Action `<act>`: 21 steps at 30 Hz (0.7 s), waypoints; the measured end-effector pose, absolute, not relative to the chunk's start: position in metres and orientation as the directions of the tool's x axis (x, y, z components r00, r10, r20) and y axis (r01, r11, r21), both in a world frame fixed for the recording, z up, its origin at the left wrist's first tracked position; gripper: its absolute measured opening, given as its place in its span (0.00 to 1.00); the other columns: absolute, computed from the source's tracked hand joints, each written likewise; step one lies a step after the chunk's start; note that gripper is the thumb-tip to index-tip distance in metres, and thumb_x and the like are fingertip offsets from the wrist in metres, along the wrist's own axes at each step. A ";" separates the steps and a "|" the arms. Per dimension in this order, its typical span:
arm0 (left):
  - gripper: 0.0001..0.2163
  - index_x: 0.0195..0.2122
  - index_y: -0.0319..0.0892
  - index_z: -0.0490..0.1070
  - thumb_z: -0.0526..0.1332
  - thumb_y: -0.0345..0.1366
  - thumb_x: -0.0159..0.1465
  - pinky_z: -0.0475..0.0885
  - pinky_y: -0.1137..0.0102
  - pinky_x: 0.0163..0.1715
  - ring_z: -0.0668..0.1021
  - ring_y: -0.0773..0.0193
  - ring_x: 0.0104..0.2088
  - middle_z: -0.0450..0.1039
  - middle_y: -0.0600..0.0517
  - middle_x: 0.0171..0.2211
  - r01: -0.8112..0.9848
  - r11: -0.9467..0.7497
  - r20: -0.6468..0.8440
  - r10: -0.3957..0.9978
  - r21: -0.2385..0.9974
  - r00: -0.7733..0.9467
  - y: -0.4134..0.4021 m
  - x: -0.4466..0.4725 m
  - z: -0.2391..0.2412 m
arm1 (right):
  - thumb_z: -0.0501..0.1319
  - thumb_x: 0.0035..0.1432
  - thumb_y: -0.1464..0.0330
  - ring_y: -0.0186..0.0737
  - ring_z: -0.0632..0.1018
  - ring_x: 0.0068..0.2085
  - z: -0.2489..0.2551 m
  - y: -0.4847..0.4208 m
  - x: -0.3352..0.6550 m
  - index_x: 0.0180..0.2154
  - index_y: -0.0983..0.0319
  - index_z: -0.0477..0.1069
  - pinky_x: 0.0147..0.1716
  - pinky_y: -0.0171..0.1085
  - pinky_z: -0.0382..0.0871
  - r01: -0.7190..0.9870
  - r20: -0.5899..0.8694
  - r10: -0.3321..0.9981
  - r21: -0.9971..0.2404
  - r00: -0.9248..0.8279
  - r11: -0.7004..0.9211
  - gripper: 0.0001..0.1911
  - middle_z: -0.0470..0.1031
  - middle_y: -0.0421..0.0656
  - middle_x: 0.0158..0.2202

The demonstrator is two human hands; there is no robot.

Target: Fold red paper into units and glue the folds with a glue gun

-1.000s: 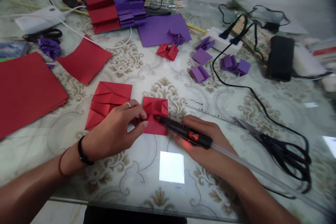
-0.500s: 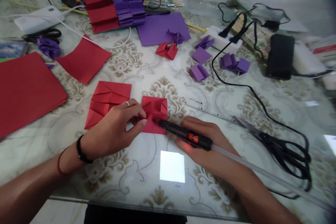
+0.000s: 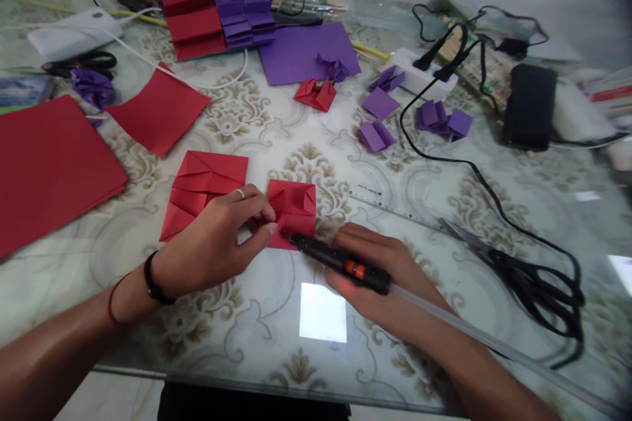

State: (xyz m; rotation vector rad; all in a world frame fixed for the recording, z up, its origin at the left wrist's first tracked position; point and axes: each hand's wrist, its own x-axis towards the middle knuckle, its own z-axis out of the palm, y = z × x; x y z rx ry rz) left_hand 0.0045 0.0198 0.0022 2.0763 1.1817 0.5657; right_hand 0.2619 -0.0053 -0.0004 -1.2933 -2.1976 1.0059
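Observation:
My right hand (image 3: 372, 263) is wrapped round a black hot glue gun (image 3: 340, 260), with a long clear glue stick (image 3: 474, 329) trailing out of its back. The gun's nozzle is over the lower part of a small folded red paper (image 3: 301, 200); I cannot tell whether it touches. At that paper's left edge, the thumb and fingertips of my left hand (image 3: 224, 233) are pinched together on it. A larger folded red paper (image 3: 212, 171) lies beside it, partly hidden under my left hand.
Black scissors (image 3: 523, 276) and a clear ruler (image 3: 395, 210) lie to the right. Red sheets (image 3: 54, 171) are stacked at the left. Purple folded pieces (image 3: 380, 104) sit near a white power strip (image 3: 405, 72), whose black cord (image 3: 459, 159) runs along the right side.
The glue gun's nozzle has moved slightly down and left over the small red paper, with my right hand. My left hand stays in place.

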 end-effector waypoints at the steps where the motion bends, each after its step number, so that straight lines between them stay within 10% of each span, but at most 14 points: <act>1: 0.05 0.39 0.40 0.74 0.59 0.28 0.70 0.71 0.70 0.40 0.76 0.66 0.37 0.75 0.51 0.40 0.573 -0.362 0.042 0.868 0.735 0.495 0.020 0.004 0.002 | 0.60 0.55 0.77 0.38 0.71 0.30 -0.001 -0.006 0.261 0.25 0.58 0.59 0.30 0.37 0.61 0.576 -0.013 0.864 -0.750 -0.503 0.324 0.13 0.66 0.38 0.26; 21: 0.05 0.38 0.40 0.74 0.59 0.28 0.70 0.72 0.69 0.41 0.77 0.66 0.39 0.76 0.51 0.40 0.576 -0.366 0.047 0.869 0.731 0.493 0.021 0.004 0.001 | 0.61 0.60 0.73 0.40 0.71 0.30 0.000 -0.010 0.249 0.30 0.58 0.64 0.33 0.38 0.65 0.512 0.065 0.793 -0.731 -0.605 0.451 0.08 0.71 0.40 0.28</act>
